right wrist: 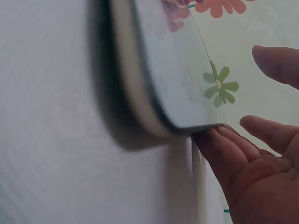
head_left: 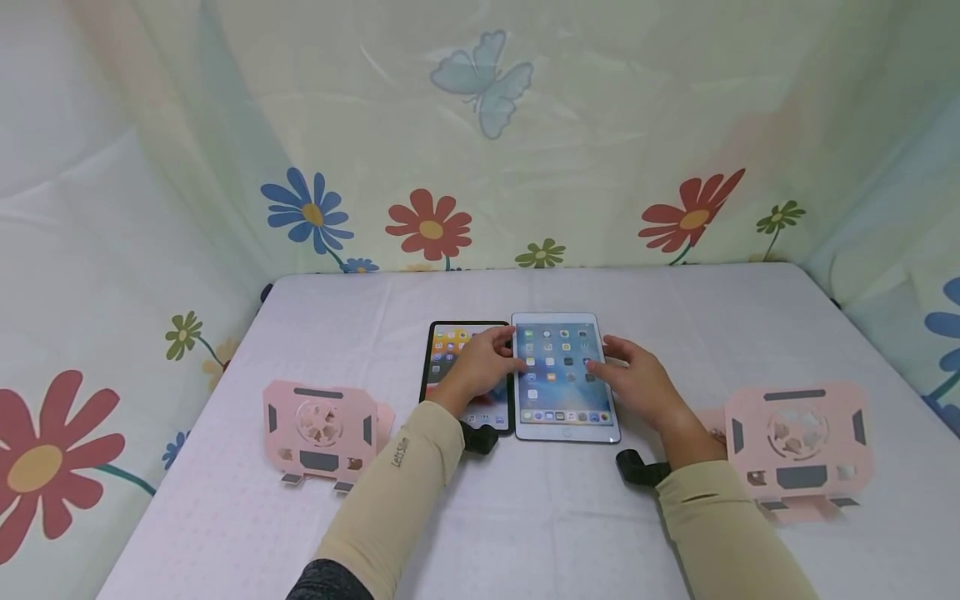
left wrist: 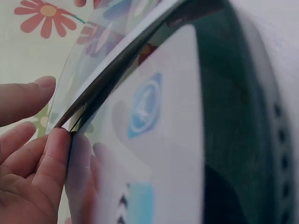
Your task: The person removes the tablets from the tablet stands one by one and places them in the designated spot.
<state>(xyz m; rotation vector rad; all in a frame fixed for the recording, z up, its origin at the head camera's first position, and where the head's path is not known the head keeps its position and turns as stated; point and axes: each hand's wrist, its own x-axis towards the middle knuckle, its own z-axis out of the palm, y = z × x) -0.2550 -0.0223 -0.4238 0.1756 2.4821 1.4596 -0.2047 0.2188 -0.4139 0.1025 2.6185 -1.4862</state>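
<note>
A white-framed tablet [head_left: 558,392] lies screen-up on the table with its screen lit. On its left, close alongside, is a black-framed tablet [head_left: 495,400], also lit and partly hidden by the left forearm. My left hand [head_left: 480,364] reaches across the black-framed tablet, its fingers at the white one's left edge. At the opposite edge is my right hand [head_left: 643,379]. Both thumbs hover over the white tablet's screen. In the right wrist view, fingertips [right wrist: 210,140] touch the tablet's edge and the thumb stands apart from it.
Pink tablet stands with fan-shaped cutouts stand at the left [head_left: 321,427] and the right [head_left: 801,442], the right one partly behind my forearm. A pale cloth [head_left: 517,533] covers the table. Floral curtains [head_left: 600,125] hang behind it and at both sides.
</note>
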